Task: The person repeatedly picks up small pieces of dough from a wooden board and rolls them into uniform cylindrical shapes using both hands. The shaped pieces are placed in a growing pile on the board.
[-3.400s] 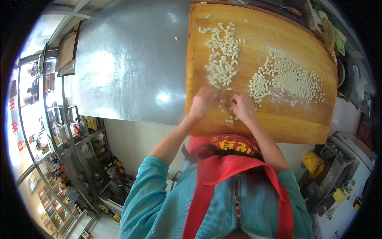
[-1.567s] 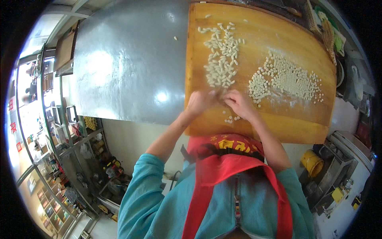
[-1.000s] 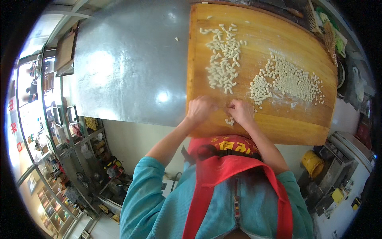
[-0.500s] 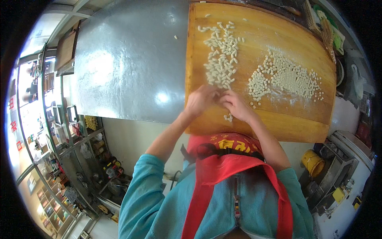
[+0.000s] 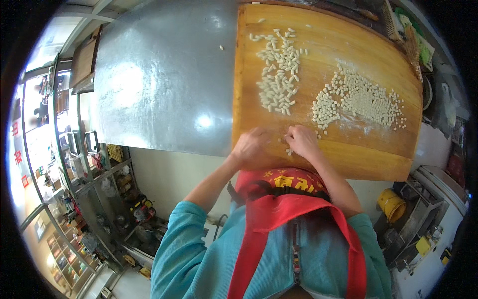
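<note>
My left hand [image 5: 251, 144] hovers low over the near left part of the wooden board [image 5: 363, 162], its fingers smeared by motion. To its right, my right hand [image 5: 302, 141] is closed in a pinch, with a small pale dough piece showing at the fingertips. Just below the right fingers lie a few small dough pieces [image 5: 289, 152]. Beyond my hands spreads a pile of longer, finger-shaped dough pieces [image 5: 278, 92]. On the right, a wide scatter of small dough cubes [image 5: 368, 99] sits among streaks of flour.
A grey metal tabletop [image 5: 164, 89] adjoins the board on the left, with one stray dough piece [image 5: 221, 48] on it. A wicker basket [image 5: 392, 22] and a brush-like bundle [image 5: 413, 47] stand at the far right edge. Below right is a yellow bucket [image 5: 392, 205].
Both hands have drawn back from the near end of the long dough pieces toward me. They were together and are now apart, the right one nearer the few small pieces.
</note>
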`<control>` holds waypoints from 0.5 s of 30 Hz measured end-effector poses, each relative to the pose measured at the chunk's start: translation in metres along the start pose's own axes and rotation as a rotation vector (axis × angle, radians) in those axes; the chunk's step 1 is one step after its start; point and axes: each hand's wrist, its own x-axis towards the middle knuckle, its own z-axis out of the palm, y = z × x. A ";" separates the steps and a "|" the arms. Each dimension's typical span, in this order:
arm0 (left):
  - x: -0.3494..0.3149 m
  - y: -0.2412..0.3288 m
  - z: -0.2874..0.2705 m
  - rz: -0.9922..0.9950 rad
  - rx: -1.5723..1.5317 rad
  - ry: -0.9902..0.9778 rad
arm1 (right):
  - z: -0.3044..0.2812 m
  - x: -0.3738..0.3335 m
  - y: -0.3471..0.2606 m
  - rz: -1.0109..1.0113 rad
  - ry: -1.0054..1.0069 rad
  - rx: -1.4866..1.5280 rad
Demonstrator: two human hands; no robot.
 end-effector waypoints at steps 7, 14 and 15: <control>0.017 -0.016 0.004 -0.195 0.131 0.071 | -0.006 0.013 0.006 0.104 0.114 0.079; 0.048 -0.007 -0.004 -0.429 0.265 -0.140 | -0.001 0.035 0.007 0.147 0.162 -0.056; 0.053 -0.005 -0.010 -0.448 0.252 -0.207 | -0.010 0.032 0.002 0.116 0.086 0.051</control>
